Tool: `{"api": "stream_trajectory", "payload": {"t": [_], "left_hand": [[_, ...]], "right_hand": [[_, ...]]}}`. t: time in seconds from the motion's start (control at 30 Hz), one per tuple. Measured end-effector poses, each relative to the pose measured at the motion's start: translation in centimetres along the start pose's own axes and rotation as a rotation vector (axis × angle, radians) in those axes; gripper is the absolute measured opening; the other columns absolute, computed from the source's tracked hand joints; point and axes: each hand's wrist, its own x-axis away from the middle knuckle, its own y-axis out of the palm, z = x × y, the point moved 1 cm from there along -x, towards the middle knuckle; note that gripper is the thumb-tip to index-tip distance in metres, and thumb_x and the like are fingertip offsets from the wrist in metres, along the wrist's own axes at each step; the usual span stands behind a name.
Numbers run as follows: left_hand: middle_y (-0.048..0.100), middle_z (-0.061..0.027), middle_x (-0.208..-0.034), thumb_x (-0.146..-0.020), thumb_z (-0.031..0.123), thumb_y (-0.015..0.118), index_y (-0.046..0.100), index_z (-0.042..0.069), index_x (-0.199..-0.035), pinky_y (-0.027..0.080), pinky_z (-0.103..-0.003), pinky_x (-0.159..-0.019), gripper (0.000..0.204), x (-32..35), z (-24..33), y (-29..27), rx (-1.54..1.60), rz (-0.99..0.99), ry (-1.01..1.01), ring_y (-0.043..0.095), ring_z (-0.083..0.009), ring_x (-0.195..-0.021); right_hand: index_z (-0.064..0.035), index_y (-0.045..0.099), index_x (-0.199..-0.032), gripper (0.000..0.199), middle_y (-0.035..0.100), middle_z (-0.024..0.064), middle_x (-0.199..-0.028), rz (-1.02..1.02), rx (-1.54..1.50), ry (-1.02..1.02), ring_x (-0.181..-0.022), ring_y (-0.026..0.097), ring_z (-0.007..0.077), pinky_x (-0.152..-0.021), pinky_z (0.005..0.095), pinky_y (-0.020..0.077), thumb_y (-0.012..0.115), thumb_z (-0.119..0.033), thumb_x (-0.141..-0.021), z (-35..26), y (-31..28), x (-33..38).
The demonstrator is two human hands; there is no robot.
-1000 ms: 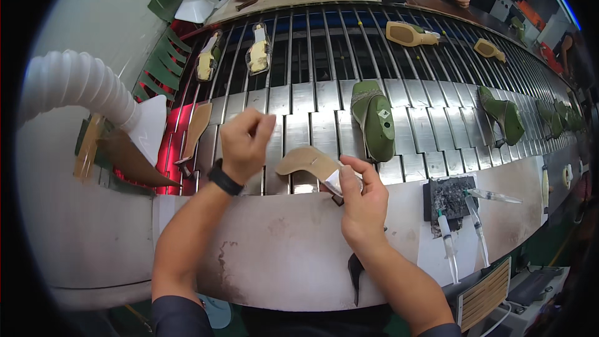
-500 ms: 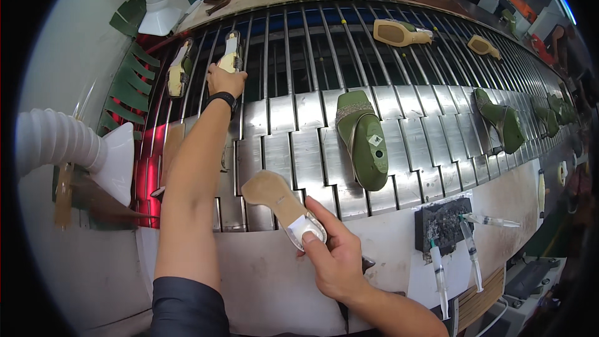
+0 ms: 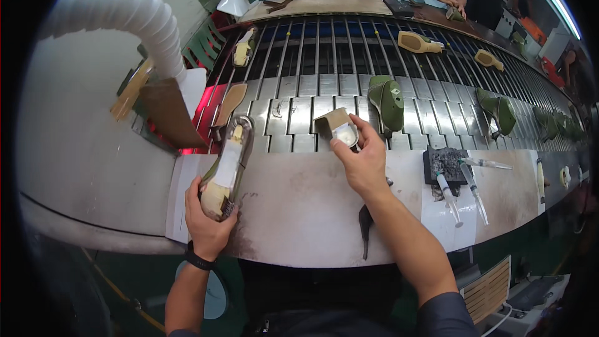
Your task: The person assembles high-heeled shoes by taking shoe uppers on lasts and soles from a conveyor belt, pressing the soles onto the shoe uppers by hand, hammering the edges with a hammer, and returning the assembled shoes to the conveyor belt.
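My left hand is closed around the toe end of a lasted shoe, held bottom up over the near board. Yellowish patches and a white strip show on its underside. In my right hand, thumb on top, is a tan shoe sole with a white patch at its heel. It hangs tilted above the metal slats. Another tan sole lies at the conveyor's left side, and beyond it a second bottom-up shoe rests on the bars. A green shoe last stands right of the held sole.
A black block with several syringes sits on the white board. Near its front edge lies a dark curved tool. A white duct hose arches at left. More soles and green shoes line the conveyor; two co-workers handle shoes across it.
My left hand has lifted a shoe off the conveyor bars and drawn it back over the near board. The sole in my right hand has tipped up; the view has shifted.
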Motion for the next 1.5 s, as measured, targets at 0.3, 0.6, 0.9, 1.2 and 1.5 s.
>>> {"api": "stream_trajectory", "payload": {"t": [0.3,0.6,0.9,1.2,1.5], "left_hand": [[0.055,-0.0240,-0.144,-0.073,0.018,0.096,0.052,0.000,-0.146,0.053,-0.047,-0.104,0.087,7.5,-2.1,-3.2,0.092,0.064,0.074,0.062,-0.0419,-0.124],[0.068,-0.0175,-0.120,-0.076,0.024,0.098,0.057,0.000,-0.138,0.058,-0.039,-0.092,0.078,10.1,-4.4,0.6,0.255,0.226,0.019,0.070,-0.0301,-0.103],[0.071,-0.0157,-0.102,-0.074,0.036,0.099,0.062,-0.002,-0.129,0.060,-0.040,-0.073,0.077,9.5,-4.4,0.4,0.207,0.290,0.077,0.073,-0.0308,-0.084],[0.070,-0.0203,-0.122,-0.088,0.022,0.090,0.054,-0.002,-0.144,0.056,-0.037,-0.095,0.071,9.9,-3.6,-3.4,0.441,0.004,-0.123,0.072,-0.0281,-0.107],[0.073,-0.0083,-0.109,-0.093,0.005,0.081,0.066,-0.006,-0.126,0.055,-0.030,-0.087,0.037,2.7,1.8,-9.8,0.709,0.140,-0.067,0.067,-0.0131,-0.097]], "right_hand": [[-0.0014,0.064,-0.118,0.045,0.065,0.0110,-0.098,-0.403,1.075,-0.863,-0.094,0.065,0.0292,-0.079,0.0423,0.0537,0.082,-0.009,-0.077,-5.7,2.5,7.4],[-0.0001,0.074,-0.111,0.034,0.075,0.0111,-0.102,-0.474,0.651,-0.237,-0.086,0.070,0.0227,-0.076,0.0355,0.0543,0.080,-0.030,-0.095,-4.9,3.8,12.4],[-0.0034,0.060,-0.066,0.055,0.055,0.0006,-0.057,0.039,0.229,0.184,-0.050,0.050,0.0072,-0.048,0.0250,0.0389,0.063,-0.037,-0.109,0.0,6.2,12.1],[-0.0026,0.063,-0.075,0.037,0.059,0.0015,-0.067,0.016,0.175,0.273,-0.057,0.052,0.0073,-0.053,0.0261,0.0411,0.069,-0.024,-0.105,0.0,6.1,11.8],[-0.0003,0.068,-0.119,0.031,0.053,0.0316,-0.152,-0.165,0.932,-0.355,-0.135,0.057,0.0461,-0.109,0.0463,0.0487,0.077,-0.008,-0.091,-0.8,2.5,15.5]]}}
